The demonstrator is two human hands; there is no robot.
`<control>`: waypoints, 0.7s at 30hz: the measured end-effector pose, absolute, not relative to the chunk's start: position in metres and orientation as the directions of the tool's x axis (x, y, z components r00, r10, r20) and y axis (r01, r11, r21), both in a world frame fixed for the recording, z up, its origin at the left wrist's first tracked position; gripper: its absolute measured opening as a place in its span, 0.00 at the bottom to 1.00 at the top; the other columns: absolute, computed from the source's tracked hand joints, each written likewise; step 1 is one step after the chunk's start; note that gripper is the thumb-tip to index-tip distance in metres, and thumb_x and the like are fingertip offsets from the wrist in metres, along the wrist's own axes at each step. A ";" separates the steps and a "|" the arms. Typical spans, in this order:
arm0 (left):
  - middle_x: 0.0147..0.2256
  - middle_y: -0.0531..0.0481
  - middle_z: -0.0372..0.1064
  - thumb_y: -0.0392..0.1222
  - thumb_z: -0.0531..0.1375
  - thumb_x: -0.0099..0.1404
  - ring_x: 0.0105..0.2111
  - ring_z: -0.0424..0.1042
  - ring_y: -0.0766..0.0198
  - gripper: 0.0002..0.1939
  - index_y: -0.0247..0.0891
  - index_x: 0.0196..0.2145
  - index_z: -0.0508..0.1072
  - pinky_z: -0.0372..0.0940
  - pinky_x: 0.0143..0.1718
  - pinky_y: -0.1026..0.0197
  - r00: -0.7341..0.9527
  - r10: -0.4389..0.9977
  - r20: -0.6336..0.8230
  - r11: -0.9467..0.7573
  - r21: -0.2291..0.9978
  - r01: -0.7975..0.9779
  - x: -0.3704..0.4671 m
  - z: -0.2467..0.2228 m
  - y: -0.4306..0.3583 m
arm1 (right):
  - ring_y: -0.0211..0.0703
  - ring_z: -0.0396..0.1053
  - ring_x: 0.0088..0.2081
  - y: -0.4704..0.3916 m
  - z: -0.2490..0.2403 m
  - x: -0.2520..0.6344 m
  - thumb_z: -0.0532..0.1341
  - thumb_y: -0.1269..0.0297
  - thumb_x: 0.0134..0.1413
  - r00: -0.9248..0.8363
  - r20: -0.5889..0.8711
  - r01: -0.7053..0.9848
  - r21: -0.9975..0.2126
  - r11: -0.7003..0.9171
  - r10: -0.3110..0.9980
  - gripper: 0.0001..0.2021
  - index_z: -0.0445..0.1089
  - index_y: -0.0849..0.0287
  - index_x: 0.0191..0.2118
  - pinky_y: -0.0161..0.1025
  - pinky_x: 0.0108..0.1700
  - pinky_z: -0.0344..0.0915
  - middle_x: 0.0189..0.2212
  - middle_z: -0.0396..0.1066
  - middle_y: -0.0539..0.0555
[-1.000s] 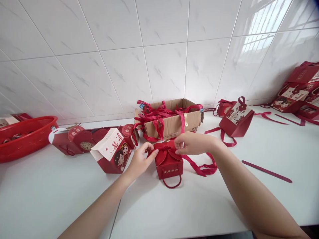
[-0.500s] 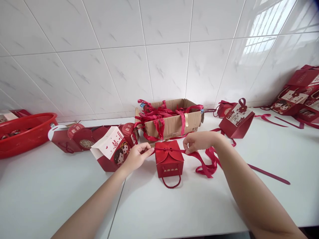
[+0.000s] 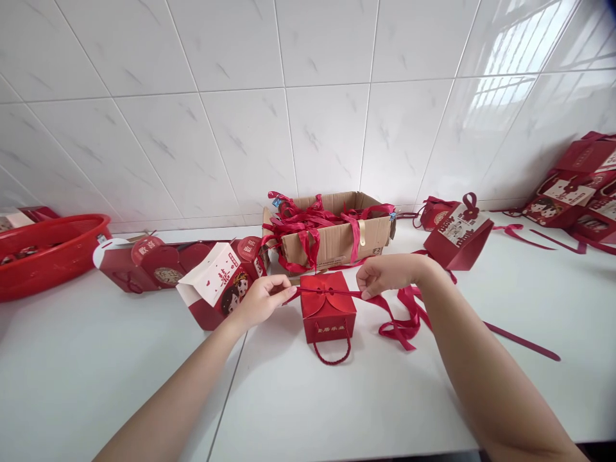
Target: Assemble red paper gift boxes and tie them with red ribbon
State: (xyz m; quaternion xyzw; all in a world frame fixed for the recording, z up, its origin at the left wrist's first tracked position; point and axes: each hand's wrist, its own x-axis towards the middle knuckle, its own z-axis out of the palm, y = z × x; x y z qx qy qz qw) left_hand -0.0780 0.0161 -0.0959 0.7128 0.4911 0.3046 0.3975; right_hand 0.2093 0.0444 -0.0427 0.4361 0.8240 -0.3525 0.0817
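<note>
A small red gift box [image 3: 329,321] stands upright on the white table, its curved top flaps folded together and a rope handle hanging down its front. Across its top runs a red ribbon [image 3: 395,328], held out on both sides. My left hand [image 3: 264,300] pinches the ribbon just left of the box. On the other side my right hand [image 3: 385,276] grips it with curled fingers, close to the box's right edge. The ribbon's loose length lies in folds on the table to the right of the box.
Behind the box sits a cardboard carton [image 3: 337,247] full of red ribbons. Printed red boxes [image 3: 216,285] stand at left, near a red plastic basket [image 3: 58,260]. A triangular red box [image 3: 459,234] and stacked boxes [image 3: 572,186] are at right. A tiled wall [image 3: 327,128] rises behind.
My right hand has shifted slightly right, and the ribbon across the box top looks more taut. My left hand stays nearly in place. The view has tilted a little.
</note>
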 end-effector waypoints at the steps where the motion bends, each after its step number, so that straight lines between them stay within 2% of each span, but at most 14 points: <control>1: 0.19 0.56 0.56 0.55 0.59 0.58 0.19 0.55 0.71 0.19 0.36 0.22 0.63 0.49 0.20 0.67 0.338 0.941 0.022 -0.182 0.874 0.450 -0.078 -0.096 0.016 | 0.40 0.65 0.33 0.044 -0.043 0.209 0.59 0.56 0.49 -0.615 -0.431 0.768 -0.518 0.377 0.661 0.09 0.66 0.57 0.29 0.36 0.34 0.58 0.30 0.69 0.49; 4: 0.17 0.59 0.48 0.58 0.59 0.58 0.17 0.48 0.72 0.22 0.37 0.21 0.60 0.46 0.19 0.67 0.334 0.942 -0.031 -0.127 0.888 0.442 -0.079 -0.093 0.015 | 0.40 0.66 0.34 0.045 -0.044 0.209 0.60 0.57 0.49 -0.631 -0.407 0.750 -0.539 0.384 0.661 0.09 0.65 0.58 0.28 0.35 0.33 0.58 0.31 0.70 0.50; 6: 0.17 0.60 0.44 0.60 0.59 0.58 0.18 0.45 0.72 0.23 0.38 0.21 0.60 0.43 0.19 0.67 0.321 0.944 -0.072 -0.087 0.887 0.453 -0.082 -0.091 0.014 | 0.40 0.68 0.33 0.046 -0.045 0.211 0.61 0.58 0.49 -0.655 -0.417 0.720 -0.596 0.354 0.630 0.09 0.66 0.58 0.31 0.34 0.33 0.59 0.31 0.72 0.50; 9: 0.17 0.59 0.41 0.62 0.56 0.59 0.18 0.41 0.71 0.24 0.38 0.22 0.66 0.40 0.20 0.65 0.368 0.909 -0.194 -0.004 0.881 0.474 -0.087 -0.087 0.014 | 0.39 0.69 0.33 0.049 -0.046 0.217 0.64 0.57 0.46 -0.706 -0.440 0.669 -0.672 0.318 0.555 0.15 0.71 0.60 0.39 0.34 0.35 0.61 0.30 0.74 0.51; 12: 0.15 0.60 0.40 0.61 0.54 0.62 0.17 0.39 0.70 0.24 0.37 0.26 0.74 0.40 0.21 0.63 0.486 0.836 -0.254 0.007 0.891 0.455 -0.091 -0.087 0.014 | 0.38 0.69 0.32 0.053 -0.050 0.222 0.66 0.56 0.45 -0.768 -0.444 0.608 -0.732 0.308 0.461 0.16 0.75 0.63 0.36 0.34 0.36 0.62 0.28 0.73 0.51; 14: 0.14 0.59 0.43 0.58 0.55 0.63 0.17 0.41 0.70 0.22 0.37 0.27 0.75 0.44 0.21 0.63 0.510 0.834 -0.213 -0.007 0.918 0.396 -0.091 -0.088 0.015 | 0.36 0.68 0.31 0.054 -0.053 0.224 0.66 0.57 0.46 -0.832 -0.350 0.489 -0.828 0.274 0.430 0.13 0.76 0.64 0.33 0.34 0.38 0.63 0.27 0.72 0.51; 17: 0.15 0.56 0.52 0.54 0.58 0.62 0.19 0.50 0.70 0.18 0.37 0.24 0.71 0.49 0.23 0.64 0.451 0.885 -0.118 -0.006 0.965 0.264 -0.090 -0.089 0.015 | 0.33 0.64 0.31 0.056 -0.058 0.220 0.67 0.61 0.47 -0.871 -0.036 0.171 -0.957 0.234 0.489 0.09 0.75 0.63 0.32 0.35 0.38 0.62 0.29 0.70 0.50; 19: 0.17 0.55 0.56 0.52 0.60 0.61 0.21 0.55 0.69 0.17 0.37 0.23 0.67 0.51 0.24 0.65 0.429 0.899 -0.088 -0.007 0.977 0.215 -0.089 -0.091 0.015 | 0.33 0.63 0.31 0.057 -0.061 0.211 0.68 0.63 0.47 -0.824 0.128 -0.013 -0.978 0.207 0.553 0.07 0.75 0.62 0.30 0.35 0.38 0.62 0.32 0.69 0.50; 21: 0.19 0.55 0.59 0.51 0.60 0.60 0.23 0.58 0.68 0.16 0.37 0.23 0.67 0.55 0.26 0.64 0.431 0.899 -0.076 -0.026 0.974 0.226 -0.088 -0.092 0.015 | 0.33 0.62 0.31 0.057 -0.065 0.201 0.68 0.63 0.47 -0.766 0.188 -0.103 -0.980 0.171 0.615 0.06 0.75 0.61 0.29 0.36 0.38 0.62 0.34 0.68 0.51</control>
